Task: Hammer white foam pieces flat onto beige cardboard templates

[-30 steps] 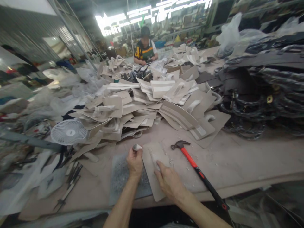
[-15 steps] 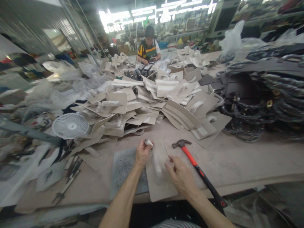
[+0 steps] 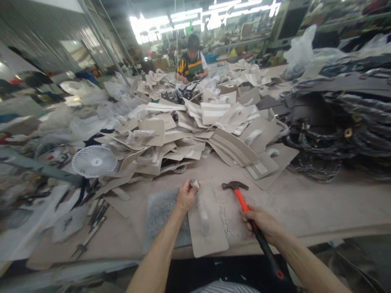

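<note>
My left hand (image 3: 186,197) is closed on a short whitish cylinder with a dark end (image 3: 194,183), at the top of a beige panel (image 3: 215,232). A plastic-wrapped handle (image 3: 202,211) runs down the panel, which overlaps a gray speckled slab (image 3: 159,217). To the right, my right hand (image 3: 259,219) has its fingers around the red and black handle of a claw hammer (image 3: 241,199). The hammer's head lies toward the back, and small light bits (image 3: 225,219) are scattered between panel and hammer.
A big heap of beige panels (image 3: 183,138) fills the middle. Dark wrapped bags (image 3: 330,130) pile up at the right. A white fan (image 3: 94,161) and metal tools (image 3: 91,238) are at the left. Another person (image 3: 193,65) sits across the table.
My right hand has moved right, from the panel's edge to the hammer's handle, and closed around it. My left hand stays at the top of the panel with the cylinder.
</note>
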The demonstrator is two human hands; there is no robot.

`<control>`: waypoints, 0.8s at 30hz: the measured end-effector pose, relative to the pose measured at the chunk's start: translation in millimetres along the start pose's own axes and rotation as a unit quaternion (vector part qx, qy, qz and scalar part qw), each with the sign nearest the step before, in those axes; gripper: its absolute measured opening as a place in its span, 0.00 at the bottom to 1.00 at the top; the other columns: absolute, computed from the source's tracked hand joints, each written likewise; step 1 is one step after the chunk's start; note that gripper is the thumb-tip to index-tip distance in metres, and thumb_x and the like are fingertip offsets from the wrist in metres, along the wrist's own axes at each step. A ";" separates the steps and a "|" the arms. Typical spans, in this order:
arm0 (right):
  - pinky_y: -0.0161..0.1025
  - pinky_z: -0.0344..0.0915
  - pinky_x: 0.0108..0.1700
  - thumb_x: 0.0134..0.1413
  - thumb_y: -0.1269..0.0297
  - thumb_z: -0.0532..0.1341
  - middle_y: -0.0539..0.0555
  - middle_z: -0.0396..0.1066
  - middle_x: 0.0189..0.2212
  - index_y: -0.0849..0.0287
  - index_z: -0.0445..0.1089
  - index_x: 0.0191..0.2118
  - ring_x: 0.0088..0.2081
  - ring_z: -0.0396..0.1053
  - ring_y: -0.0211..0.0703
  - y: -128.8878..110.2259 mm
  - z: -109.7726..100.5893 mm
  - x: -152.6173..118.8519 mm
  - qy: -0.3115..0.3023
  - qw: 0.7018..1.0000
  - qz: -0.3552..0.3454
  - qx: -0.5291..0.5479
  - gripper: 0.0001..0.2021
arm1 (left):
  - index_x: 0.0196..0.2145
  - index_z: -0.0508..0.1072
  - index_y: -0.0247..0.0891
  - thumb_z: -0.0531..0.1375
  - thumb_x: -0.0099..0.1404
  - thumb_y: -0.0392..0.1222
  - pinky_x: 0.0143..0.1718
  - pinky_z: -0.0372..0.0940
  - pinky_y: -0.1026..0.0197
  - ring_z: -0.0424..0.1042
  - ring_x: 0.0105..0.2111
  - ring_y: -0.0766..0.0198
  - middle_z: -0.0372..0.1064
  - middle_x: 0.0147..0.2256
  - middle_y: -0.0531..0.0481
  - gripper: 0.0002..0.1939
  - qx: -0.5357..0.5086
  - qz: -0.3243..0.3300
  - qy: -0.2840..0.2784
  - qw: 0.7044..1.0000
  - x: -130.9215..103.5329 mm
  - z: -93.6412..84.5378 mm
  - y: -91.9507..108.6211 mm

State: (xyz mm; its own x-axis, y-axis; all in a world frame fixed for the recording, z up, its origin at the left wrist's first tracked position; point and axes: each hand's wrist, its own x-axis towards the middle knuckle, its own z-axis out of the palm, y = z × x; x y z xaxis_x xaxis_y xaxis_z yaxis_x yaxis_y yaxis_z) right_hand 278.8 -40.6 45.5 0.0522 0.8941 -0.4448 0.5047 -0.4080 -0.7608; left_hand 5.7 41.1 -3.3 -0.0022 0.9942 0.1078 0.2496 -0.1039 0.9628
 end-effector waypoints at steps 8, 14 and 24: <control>0.34 0.48 0.25 0.65 0.54 0.48 0.47 0.60 0.20 0.55 0.57 0.30 0.21 0.56 0.35 -83.0 11.8 -26.5 0.110 0.964 -0.218 -0.100 0.14 | 0.43 0.73 0.39 0.57 0.64 0.39 0.38 0.62 0.63 0.71 0.34 0.61 0.74 0.35 0.49 0.10 0.087 0.090 -0.015 0.992 -9.7 2.0 2.8; 0.38 0.37 0.24 0.67 0.62 0.51 0.48 0.62 0.18 0.57 0.62 0.33 0.18 0.51 0.34 -119.9 -3.8 -20.9 0.068 0.866 -0.316 -0.381 0.11 | 0.38 0.73 0.37 0.57 0.63 0.41 0.34 0.61 0.62 0.68 0.29 0.62 0.71 0.29 0.50 0.08 0.088 0.071 -0.005 0.994 -8.5 2.5 2.8; 0.38 0.42 0.24 0.68 0.61 0.46 0.50 0.65 0.19 0.58 0.61 0.32 0.18 0.57 0.36 -128.1 4.5 -34.4 0.167 0.866 -0.337 -0.330 0.14 | 0.41 0.73 0.38 0.56 0.63 0.39 0.34 0.60 0.63 0.68 0.30 0.62 0.70 0.30 0.51 0.10 0.066 0.057 -0.020 0.996 -7.7 3.2 -0.6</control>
State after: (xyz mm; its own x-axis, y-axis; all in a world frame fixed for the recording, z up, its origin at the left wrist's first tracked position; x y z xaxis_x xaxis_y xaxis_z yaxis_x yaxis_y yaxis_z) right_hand 208.4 -19.9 156.1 -0.2549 0.9364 0.2411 0.8944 0.3231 -0.3094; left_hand 8.6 33.6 -5.5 0.0709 0.9768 0.2019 0.3712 -0.2137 0.9036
